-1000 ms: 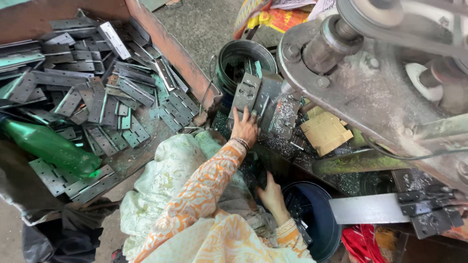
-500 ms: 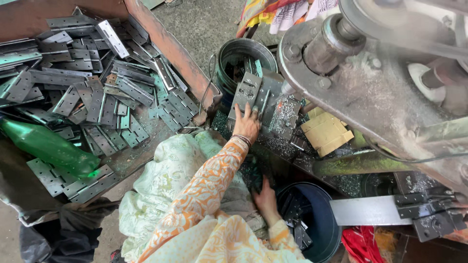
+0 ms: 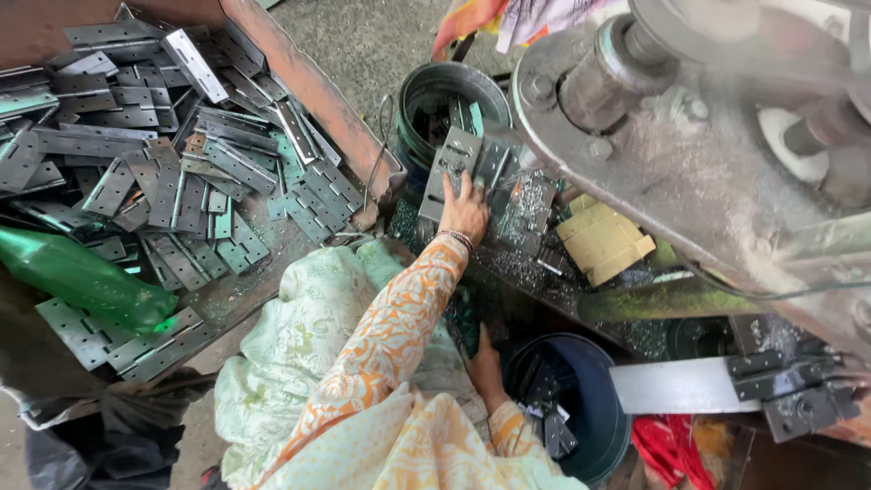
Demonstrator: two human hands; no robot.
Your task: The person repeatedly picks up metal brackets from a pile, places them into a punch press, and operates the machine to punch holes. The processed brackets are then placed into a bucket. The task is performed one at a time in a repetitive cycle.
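The left hand (image 3: pixel 464 210) reaches out toward twelve o'clock and lies flat on a grey metal hinge plate (image 3: pixel 451 168), fingers (image 3: pixel 467 186) spread across the plate's lower end rather than pinching it. The plate stands tilted against the machine bed, its top end at about eleven o'clock from the knuckles, with a second hinge plate (image 3: pixel 493 165) just beside it at one o'clock. A bangle sits at the wrist, and the orange patterned sleeve (image 3: pixel 390 336) runs back down toward six o'clock.

The right hand (image 3: pixel 488 367) is lower, at about five o'clock from the left, reaching to the rim of a dark blue bucket (image 3: pixel 594 426) that holds more hinge pieces. Whether its fingers are spread or pressed together cannot be told; the sleeve and shadow hide them.

A green bucket (image 3: pixel 426 100) stands at eleven o'clock from the left hand. At nine o'clock a rusty tray (image 3: pixel 313 91) carries a heap of hinge plates (image 3: pixel 181 172), with a green bottle (image 3: pixel 82 277) lying on its near side. The grey machine (image 3: pixel 689 154) fills the side toward two o'clock, with yellow-brown cardboard pieces (image 3: pixel 603 240) and metal shavings under it.
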